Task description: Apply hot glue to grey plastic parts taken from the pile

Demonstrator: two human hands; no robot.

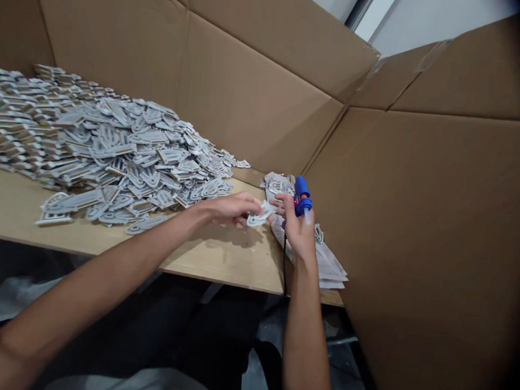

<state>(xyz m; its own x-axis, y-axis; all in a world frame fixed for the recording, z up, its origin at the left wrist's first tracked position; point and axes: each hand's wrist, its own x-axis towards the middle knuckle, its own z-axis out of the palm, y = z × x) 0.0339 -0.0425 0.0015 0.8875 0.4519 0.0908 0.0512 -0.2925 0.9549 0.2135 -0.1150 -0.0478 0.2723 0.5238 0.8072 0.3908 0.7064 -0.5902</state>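
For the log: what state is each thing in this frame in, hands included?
Left hand: closed on the small grey piece.
Small grey piece: held above the table.
Right hand: wrapped around the blue tool.
Blue tool: held, with a red light showing beside the fingers.
Grey pieces: heaped loosely, some lying in rows.
Paper sheets: layered flat.
Cardboard walls: standing, creased.

The left hand point(236, 210), right hand point(299, 234) and both forearms point(310, 335) are bare; dark, indistinct clothing point(217, 358) shows below the tabletop point(219, 263).
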